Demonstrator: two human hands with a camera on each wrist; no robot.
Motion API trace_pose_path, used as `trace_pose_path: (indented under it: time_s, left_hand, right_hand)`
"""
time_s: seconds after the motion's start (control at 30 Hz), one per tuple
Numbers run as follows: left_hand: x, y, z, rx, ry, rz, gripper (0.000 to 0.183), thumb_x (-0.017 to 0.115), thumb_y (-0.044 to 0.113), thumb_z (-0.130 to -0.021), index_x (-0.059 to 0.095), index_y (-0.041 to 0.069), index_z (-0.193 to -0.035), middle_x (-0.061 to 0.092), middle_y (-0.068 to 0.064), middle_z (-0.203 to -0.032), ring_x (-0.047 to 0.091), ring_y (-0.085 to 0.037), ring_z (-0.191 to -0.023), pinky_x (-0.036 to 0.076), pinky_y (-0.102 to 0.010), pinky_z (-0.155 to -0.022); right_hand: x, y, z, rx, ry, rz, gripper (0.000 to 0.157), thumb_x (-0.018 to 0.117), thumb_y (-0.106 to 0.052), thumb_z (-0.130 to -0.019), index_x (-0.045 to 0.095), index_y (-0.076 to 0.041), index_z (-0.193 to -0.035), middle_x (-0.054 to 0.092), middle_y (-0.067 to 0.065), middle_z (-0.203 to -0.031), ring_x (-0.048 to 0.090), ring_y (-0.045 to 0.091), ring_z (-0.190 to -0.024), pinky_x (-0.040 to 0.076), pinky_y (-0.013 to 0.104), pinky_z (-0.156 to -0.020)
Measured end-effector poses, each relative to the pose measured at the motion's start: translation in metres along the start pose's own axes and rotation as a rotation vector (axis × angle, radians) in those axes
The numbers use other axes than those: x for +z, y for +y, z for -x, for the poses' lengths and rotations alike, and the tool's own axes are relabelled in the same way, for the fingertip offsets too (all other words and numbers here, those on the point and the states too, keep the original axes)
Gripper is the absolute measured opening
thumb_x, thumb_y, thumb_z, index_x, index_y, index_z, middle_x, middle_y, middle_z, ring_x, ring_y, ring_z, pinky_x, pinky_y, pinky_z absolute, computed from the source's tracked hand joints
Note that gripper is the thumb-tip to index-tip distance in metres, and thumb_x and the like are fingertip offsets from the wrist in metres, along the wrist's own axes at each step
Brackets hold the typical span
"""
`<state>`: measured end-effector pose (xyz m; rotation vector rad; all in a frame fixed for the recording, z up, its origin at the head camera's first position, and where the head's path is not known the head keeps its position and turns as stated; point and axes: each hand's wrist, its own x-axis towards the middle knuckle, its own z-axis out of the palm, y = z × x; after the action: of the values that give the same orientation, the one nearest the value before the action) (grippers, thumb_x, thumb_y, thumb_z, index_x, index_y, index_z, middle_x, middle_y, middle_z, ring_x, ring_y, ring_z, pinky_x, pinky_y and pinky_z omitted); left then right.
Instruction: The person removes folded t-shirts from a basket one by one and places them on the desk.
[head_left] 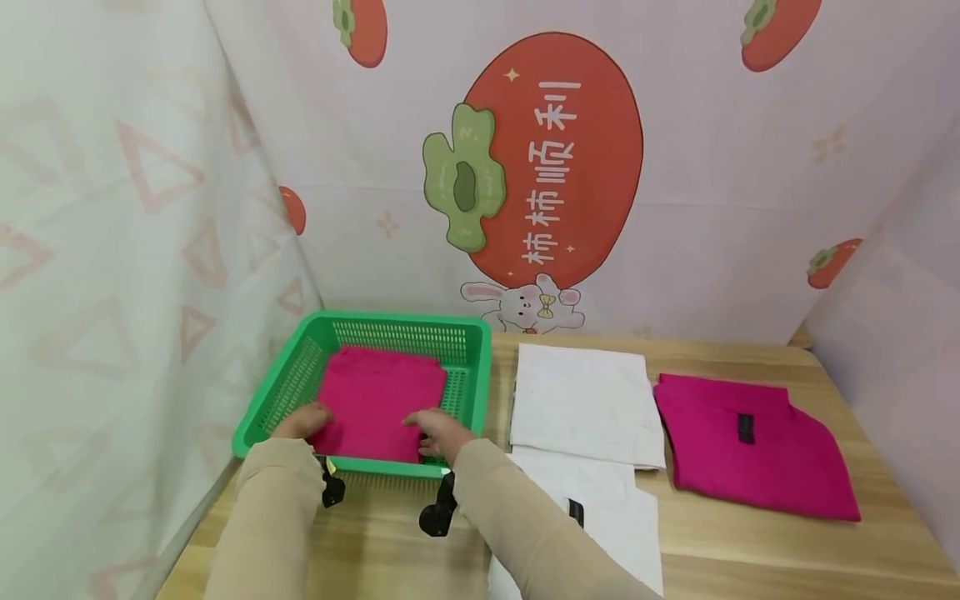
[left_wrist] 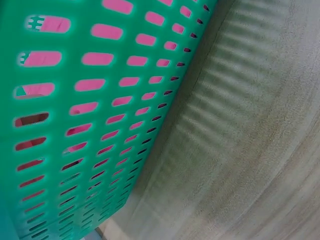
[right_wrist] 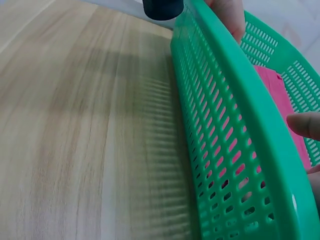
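Note:
A folded magenta cloth (head_left: 378, 392) lies flat inside a green plastic basket (head_left: 486, 350). My left hand (head_left: 303, 421) reaches over the near rim, its fingers at the cloth's left edge. On the other side my right hand (head_left: 442, 433) is in the basket, with its thumb over the cloth's right edge and the fingers spread apart from it. Through the slots of the basket wall (left_wrist: 75, 107), the left wrist view shows magenta cloth, while the left fingers are mostly hidden. In the right wrist view, right-hand fingers (right_wrist: 304, 125) overlap the cloth (right_wrist: 280, 95).
Right of the basket, a folded white cloth (head_left: 585, 404) lies behind another white cloth (head_left: 622, 517), which my right sleeve (head_left: 532, 525) partly covers. Farther right is a magenta cloth (head_left: 757, 458) with a black patch. Patterned fabric walls (head_left: 375, 258) enclose the wooden table (head_left: 750, 550).

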<state>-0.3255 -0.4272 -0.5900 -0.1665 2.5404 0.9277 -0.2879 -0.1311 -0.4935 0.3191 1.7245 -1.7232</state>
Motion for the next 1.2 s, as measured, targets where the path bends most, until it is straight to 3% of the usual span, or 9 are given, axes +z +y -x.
trace_pose_path:
  time_s: [0.1, 0.2, 0.33, 0.6, 0.77, 0.87, 0.97, 1.1, 1.2]
  left_hand:
    - [-0.008, 0.067, 0.062, -0.015, 0.009, 0.009, 0.026, 0.036, 0.020, -0.087, 0.046, -0.003, -0.093, 0.045, -0.022, -0.096, 0.041, -0.032, -0.086, 0.036, -0.040, -0.068]
    - [-0.009, 0.094, 0.088, -0.038, 0.025, 0.029, 0.029, 0.037, 0.014, -0.088, 0.048, -0.010, -0.102, 0.045, -0.026, -0.104, 0.043, -0.034, -0.093, 0.039, -0.039, -0.070]
    - [-0.005, 0.098, 0.092, -0.044, 0.025, 0.103, 0.032, 0.040, 0.010, -0.087, 0.047, -0.010, -0.111, 0.040, -0.029, -0.113, 0.042, -0.035, -0.096, 0.042, -0.037, -0.068]
    - [-0.001, 0.103, 0.094, -0.049, 0.033, 0.168, 0.034, 0.045, 0.012, -0.087, 0.049, -0.004, -0.117, 0.033, -0.034, -0.121, 0.042, -0.037, -0.101, 0.042, -0.038, -0.071]
    - [0.000, 0.105, 0.093, -0.009, 0.096, 0.070, 0.033, 0.048, 0.009, -0.085, 0.052, -0.002, -0.116, 0.031, -0.036, -0.122, 0.037, -0.043, -0.106, 0.041, -0.041, -0.075]
    - [0.000, 0.105, 0.091, 0.023, 0.132, 0.036, 0.031, 0.049, 0.007, -0.084, 0.055, 0.000, -0.114, 0.033, -0.036, -0.121, 0.039, -0.042, -0.104, 0.042, -0.040, -0.073]
    - [-0.001, 0.103, 0.090, 0.041, 0.158, 0.033, 0.031, 0.050, 0.006, -0.083, 0.057, 0.002, -0.113, 0.035, -0.034, -0.122, 0.043, -0.037, -0.099, 0.043, -0.034, -0.068]
    - [-0.005, 0.103, 0.089, 0.034, 0.200, 0.090, 0.032, 0.048, 0.003, -0.083, 0.056, 0.003, -0.115, 0.034, -0.032, -0.123, 0.049, -0.024, -0.069, 0.041, -0.029, -0.055]
    - [-0.009, 0.106, 0.088, 0.048, 0.223, 0.140, 0.035, 0.046, 0.002, -0.083, 0.054, 0.002, -0.117, 0.034, -0.032, -0.124, 0.042, -0.016, -0.049, 0.039, -0.029, -0.049]
  right_hand:
    - [-0.003, 0.024, -0.048, 0.020, -0.005, -0.039, 0.065, 0.062, -0.012, -0.078, 0.028, 0.000, -0.132, 0.031, 0.024, -0.128, 0.043, 0.041, -0.103, 0.044, 0.038, -0.076]
    - [-0.006, 0.055, -0.109, 0.032, -0.013, -0.049, 0.065, 0.067, -0.014, -0.073, 0.036, -0.004, -0.128, 0.036, 0.019, -0.125, 0.048, 0.035, -0.096, 0.046, 0.033, -0.067]
    - [-0.004, 0.084, -0.166, 0.050, 0.013, -0.053, 0.058, 0.068, -0.015, -0.072, 0.042, -0.005, -0.123, 0.040, 0.016, -0.121, 0.048, 0.034, -0.095, 0.047, 0.034, -0.066]
    - [-0.010, 0.104, -0.200, -0.073, 0.000, 0.068, 0.042, 0.070, -0.025, -0.070, 0.055, -0.013, -0.108, 0.047, 0.010, -0.109, 0.050, 0.029, -0.088, 0.045, 0.038, -0.063]
    - [-0.012, 0.085, -0.167, -0.176, 0.036, 0.150, 0.030, 0.061, -0.019, -0.079, 0.058, -0.012, -0.109, 0.051, 0.008, -0.110, 0.050, 0.026, -0.096, 0.044, 0.040, -0.068]
    - [-0.011, 0.052, -0.102, -0.177, 0.047, 0.068, 0.027, 0.060, -0.008, -0.078, 0.059, -0.011, -0.106, 0.054, 0.008, -0.097, 0.052, 0.021, -0.076, 0.042, 0.035, -0.057]
    - [-0.007, 0.020, -0.041, -0.152, 0.081, 0.047, 0.033, 0.055, 0.004, -0.078, 0.058, -0.008, -0.109, 0.054, 0.009, -0.081, 0.037, 0.017, -0.049, 0.032, 0.031, -0.044]
    - [-0.006, -0.005, 0.000, -0.166, 0.083, 0.079, 0.039, 0.049, 0.010, -0.079, 0.055, -0.004, -0.115, 0.056, 0.007, -0.067, 0.013, 0.011, -0.042, 0.018, 0.025, -0.040]
    - [-0.010, -0.017, 0.016, -0.209, 0.056, 0.101, 0.039, 0.046, 0.011, -0.080, 0.053, -0.002, -0.117, 0.059, 0.009, -0.074, 0.011, 0.009, -0.042, 0.017, 0.023, -0.041]
